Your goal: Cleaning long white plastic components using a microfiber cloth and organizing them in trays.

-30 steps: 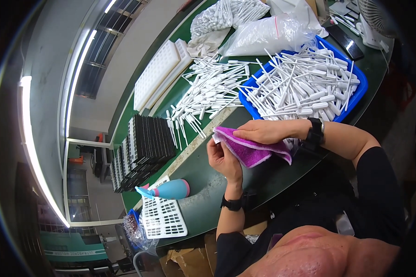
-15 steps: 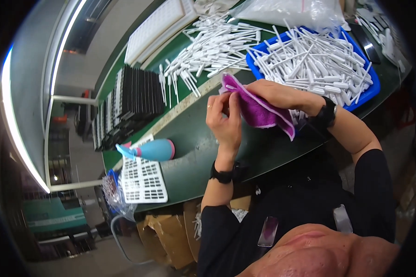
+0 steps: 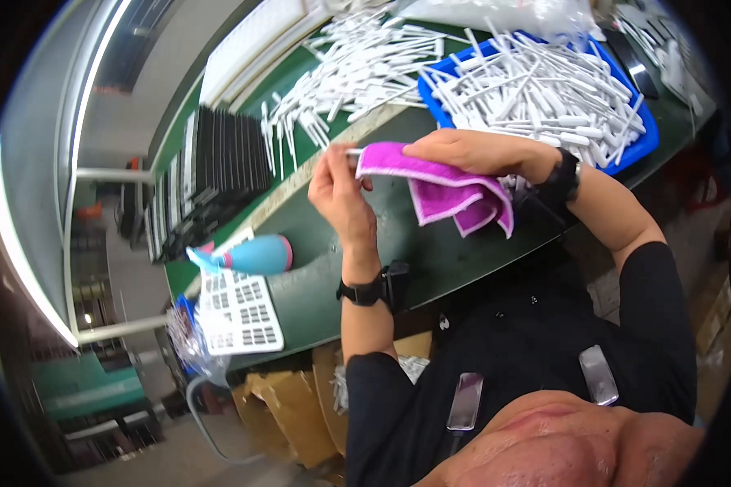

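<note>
My left hand (image 3: 339, 193) pinches the end of a thin white plastic stick (image 3: 352, 152) above the green table (image 3: 317, 292). My right hand (image 3: 471, 152) grips a magenta cloth (image 3: 443, 187) wrapped around the rest of that stick, so most of it is hidden. The cloth hangs down in folds below my right wrist. Both hands are held close together over the table's near edge. A black band sits on each wrist.
A blue tray (image 3: 638, 146) heaped with white sticks lies at the right. More loose white sticks (image 3: 341, 81) lie behind my hands. Black racks (image 3: 211, 174) stand at the left, with a blue spray bottle (image 3: 248, 256) and a white grid rack (image 3: 240, 312) nearer. Cardboard boxes (image 3: 300, 406) sit under the table.
Both hands have lifted off the table with the cloth. The cloth now wraps a white stick, and my left hand holds that stick's free end.
</note>
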A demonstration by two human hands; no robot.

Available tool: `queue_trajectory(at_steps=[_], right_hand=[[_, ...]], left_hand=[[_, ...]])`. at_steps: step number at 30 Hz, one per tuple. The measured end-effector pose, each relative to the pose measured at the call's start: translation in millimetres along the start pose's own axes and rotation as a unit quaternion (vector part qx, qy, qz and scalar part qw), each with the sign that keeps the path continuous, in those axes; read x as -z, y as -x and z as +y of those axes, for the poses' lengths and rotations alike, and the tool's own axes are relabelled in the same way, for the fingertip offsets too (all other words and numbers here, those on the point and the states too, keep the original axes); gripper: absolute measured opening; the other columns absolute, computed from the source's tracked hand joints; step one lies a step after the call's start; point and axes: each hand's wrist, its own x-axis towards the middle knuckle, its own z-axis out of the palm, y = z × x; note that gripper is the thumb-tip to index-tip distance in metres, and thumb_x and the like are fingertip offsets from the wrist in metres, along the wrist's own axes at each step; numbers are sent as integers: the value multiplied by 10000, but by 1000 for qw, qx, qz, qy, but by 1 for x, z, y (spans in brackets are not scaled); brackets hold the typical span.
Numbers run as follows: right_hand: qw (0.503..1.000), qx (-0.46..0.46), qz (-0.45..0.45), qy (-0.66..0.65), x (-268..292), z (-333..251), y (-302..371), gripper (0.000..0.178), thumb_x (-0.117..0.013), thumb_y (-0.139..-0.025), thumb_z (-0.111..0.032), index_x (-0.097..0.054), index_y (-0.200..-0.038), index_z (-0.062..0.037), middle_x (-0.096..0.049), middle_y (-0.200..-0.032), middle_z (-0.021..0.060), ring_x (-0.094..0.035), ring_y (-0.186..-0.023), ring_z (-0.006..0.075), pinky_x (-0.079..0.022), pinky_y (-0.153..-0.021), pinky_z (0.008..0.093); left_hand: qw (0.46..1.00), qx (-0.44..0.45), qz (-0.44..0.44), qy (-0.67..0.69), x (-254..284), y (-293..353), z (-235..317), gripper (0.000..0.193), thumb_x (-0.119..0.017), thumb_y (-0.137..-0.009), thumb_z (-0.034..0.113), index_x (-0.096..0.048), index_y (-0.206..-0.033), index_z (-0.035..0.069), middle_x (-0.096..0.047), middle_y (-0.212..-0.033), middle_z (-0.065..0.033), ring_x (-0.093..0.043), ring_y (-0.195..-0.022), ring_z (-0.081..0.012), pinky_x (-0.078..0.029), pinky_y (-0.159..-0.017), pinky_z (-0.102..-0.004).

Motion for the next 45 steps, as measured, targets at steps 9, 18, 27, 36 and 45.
queue_trajectory(at_steps=[9, 18, 27, 36, 45], right_hand=[[914, 52, 133, -381, 2, 12, -4, 312, -452, -965, -280, -595, -1068, -23, -614, -814, 8, -554, -659, 58, -468, -573, 232], [928, 80, -218, -290, 5, 26, 8, 290, -450, -967, -253, -599, -978, -4, -568, -803, -31, -526, -677, 41, -435, -583, 194], [921, 74, -349, -158, 11, -5, 9, 286, -491, -943, -252, -590, -947, 16, -569, -857, -31, -501, -772, 40, -418, -667, 199], [890, 70, 0, -450, 33, 7, 18, 282, -418, -943, -235, -554, -1055, -16, -617, -854, 72, -602, -681, 135, -491, -553, 245], [863, 161, 62, -475, 43, 13, 4, 353, -351, -953, -314, -558, -1012, -34, -623, -736, 80, -605, -530, 164, -536, -495, 265]], left_hand=[[819, -474, -31, -321, -44, 37, 26, 212, -444, -939, 114, -579, -837, -15, -498, -619, -37, -432, -512, -101, -349, -464, -213], [994, -17, -73, -75, -79, -75, 23, 193, -552, -894, 213, -584, -834, 32, -505, -628, -14, -465, -524, -80, -345, -451, -207], [914, 208, -346, -44, -138, -56, -31, 317, -552, -897, 232, -574, -1098, -12, -631, -869, -99, -572, -615, -127, -459, -504, -229], [849, -145, -117, -494, -25, -101, -48, 236, -567, -831, 248, -673, -957, 79, -664, -819, -148, -635, -736, -322, -495, -629, -390], [776, -103, 29, -622, 86, -167, -89, 289, -576, -812, 332, -681, -880, 71, -666, -821, -161, -636, -801, -345, -490, -706, -418]])
